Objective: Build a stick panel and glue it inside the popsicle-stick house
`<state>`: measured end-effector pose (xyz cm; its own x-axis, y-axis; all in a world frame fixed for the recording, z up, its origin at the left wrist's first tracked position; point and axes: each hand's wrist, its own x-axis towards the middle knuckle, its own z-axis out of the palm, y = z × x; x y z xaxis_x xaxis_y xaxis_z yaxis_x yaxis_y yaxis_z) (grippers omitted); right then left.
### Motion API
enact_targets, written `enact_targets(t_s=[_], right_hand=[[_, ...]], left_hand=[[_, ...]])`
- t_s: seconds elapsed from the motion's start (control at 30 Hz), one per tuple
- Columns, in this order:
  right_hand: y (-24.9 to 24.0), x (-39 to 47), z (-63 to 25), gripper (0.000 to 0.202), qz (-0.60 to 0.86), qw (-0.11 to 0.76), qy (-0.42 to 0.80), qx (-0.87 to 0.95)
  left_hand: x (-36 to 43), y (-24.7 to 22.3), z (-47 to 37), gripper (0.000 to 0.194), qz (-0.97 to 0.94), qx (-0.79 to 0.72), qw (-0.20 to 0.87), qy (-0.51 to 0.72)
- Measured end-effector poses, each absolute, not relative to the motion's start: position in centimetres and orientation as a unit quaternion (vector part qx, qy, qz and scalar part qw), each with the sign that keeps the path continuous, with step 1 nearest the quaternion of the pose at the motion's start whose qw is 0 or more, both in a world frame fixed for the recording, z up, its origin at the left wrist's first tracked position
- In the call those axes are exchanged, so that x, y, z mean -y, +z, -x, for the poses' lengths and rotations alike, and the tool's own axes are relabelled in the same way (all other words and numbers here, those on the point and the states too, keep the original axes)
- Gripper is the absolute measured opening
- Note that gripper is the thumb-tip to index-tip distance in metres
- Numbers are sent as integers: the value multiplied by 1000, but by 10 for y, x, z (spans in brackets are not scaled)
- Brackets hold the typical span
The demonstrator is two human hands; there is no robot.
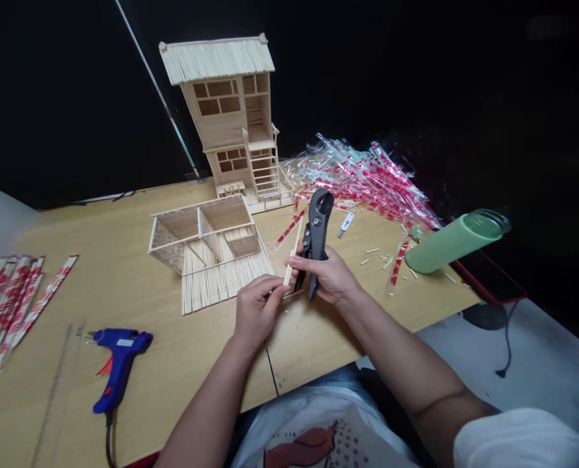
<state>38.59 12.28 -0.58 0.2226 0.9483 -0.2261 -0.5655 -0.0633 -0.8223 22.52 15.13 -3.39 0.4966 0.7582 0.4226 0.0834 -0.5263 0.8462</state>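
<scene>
My left hand [261, 303] pinches the lower end of pale wooden sticks [288, 273] held nearly upright over the table. In my right hand [332, 275] is a pair of black-grey cutters [317, 224], its head pointing away from me. My right thumb and fingertips also touch the upper part of the sticks. Just beyond my left hand lies a roofless stick-built frame [211, 286] with partition walls and a slatted floor. Behind it stands a two-storey stick house [218, 117] with a roof, windows and a ladder.
A blue glue gun [120, 364] and a clear ruler [58, 390] lie at the left, near wrapped chopsticks [6, 299]. Torn wrappers [362, 175] are heaped at the back right. A green bottle [445, 244], a phone [489, 273], a small white key-like piece [346, 224] and stick offcuts [372, 251] are at the right.
</scene>
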Motion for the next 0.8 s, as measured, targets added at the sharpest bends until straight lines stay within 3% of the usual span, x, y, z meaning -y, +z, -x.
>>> enact_targets(t_s=[0.3, 0.53, 0.8], right_hand=[[-8, -123, -388, 42, 496, 674, 470, 283], [-9, -122, -386, 48, 468, 641, 566, 223], [-16, -125, -389, 43, 502, 672, 472, 270]], left_hand=[[-152, -35, -226, 23, -724, -306, 489, 378], [-151, -29, -227, 26, -626, -300, 632, 346], [-158, -34, -227, 50, -577, -364, 662, 312]])
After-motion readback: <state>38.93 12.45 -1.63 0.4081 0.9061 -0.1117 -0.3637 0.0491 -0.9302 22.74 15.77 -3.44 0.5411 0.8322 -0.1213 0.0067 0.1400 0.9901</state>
